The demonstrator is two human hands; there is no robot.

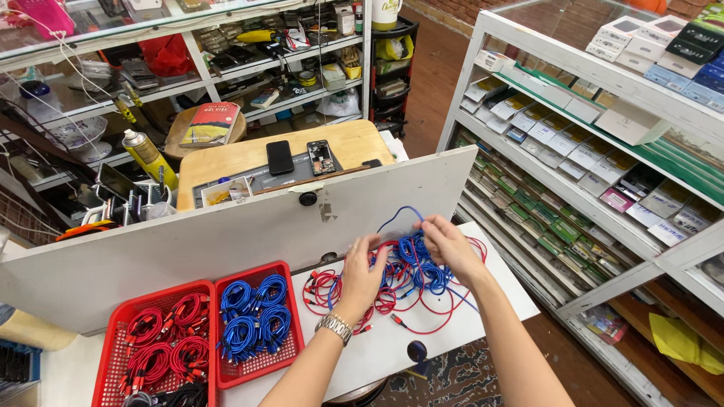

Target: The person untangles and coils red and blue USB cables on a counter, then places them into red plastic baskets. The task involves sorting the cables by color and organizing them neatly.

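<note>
While sorted: 2 hand [360, 273] [446, 241], 2 baskets [121, 316]

Red and blue cables [411, 275], red baskets [113, 347], white table [392, 350]

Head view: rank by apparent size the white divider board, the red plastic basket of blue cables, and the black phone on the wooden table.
1. White divider board, by far largest.
2. Red plastic basket of blue cables.
3. Black phone, smallest, though it lies farther from the camera, which shrinks it.
</note>
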